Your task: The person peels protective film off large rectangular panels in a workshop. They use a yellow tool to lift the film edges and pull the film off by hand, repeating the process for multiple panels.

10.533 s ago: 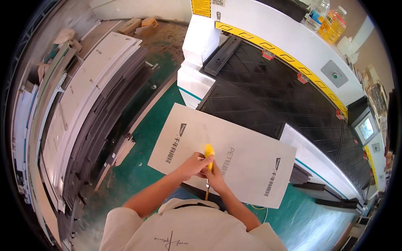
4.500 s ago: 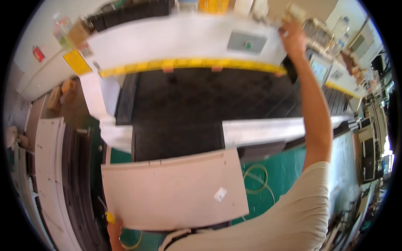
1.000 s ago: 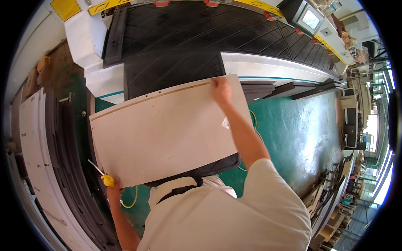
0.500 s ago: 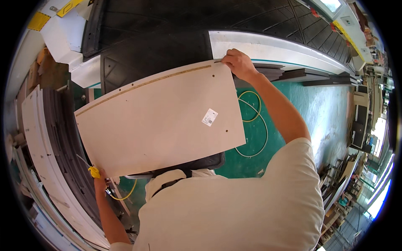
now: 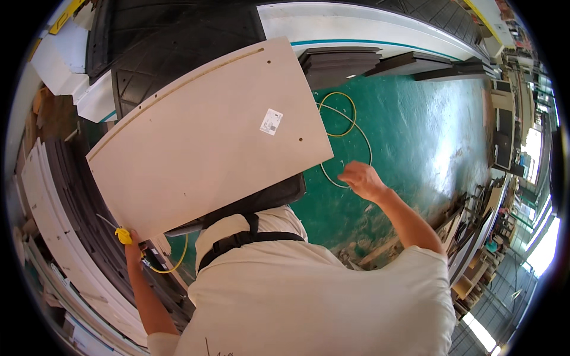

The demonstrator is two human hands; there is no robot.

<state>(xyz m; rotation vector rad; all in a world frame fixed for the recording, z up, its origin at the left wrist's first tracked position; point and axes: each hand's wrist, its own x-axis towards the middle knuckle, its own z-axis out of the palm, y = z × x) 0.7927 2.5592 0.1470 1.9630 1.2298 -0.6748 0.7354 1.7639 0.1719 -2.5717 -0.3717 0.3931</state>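
A pale panel (image 5: 208,130) lies tilted before me, with a groove along its far edge, several small holes and a white label (image 5: 271,121). Its far side rests over the black bed of a machine. At the panel's near left corner my left hand (image 5: 133,244) is closed round an air blow gun (image 5: 123,235) with a yellow body and a thin nozzle. Apart from the panel, above the green floor to its right, is my right hand (image 5: 363,180). Its fingers are curled together; whether anything is in them I cannot make out.
A dark padded surface (image 5: 279,193) shows under the panel's near edge. Stacks of dark boards (image 5: 338,65) stand along the white machine frame. More boards (image 5: 53,202) stand on the left. Coiled hose (image 5: 354,113) lies on the green floor (image 5: 409,136).
My right hand has let go of the panel's far right corner and come back toward me. The view has shifted, and the left hand stays by the near left corner with the blow gun.
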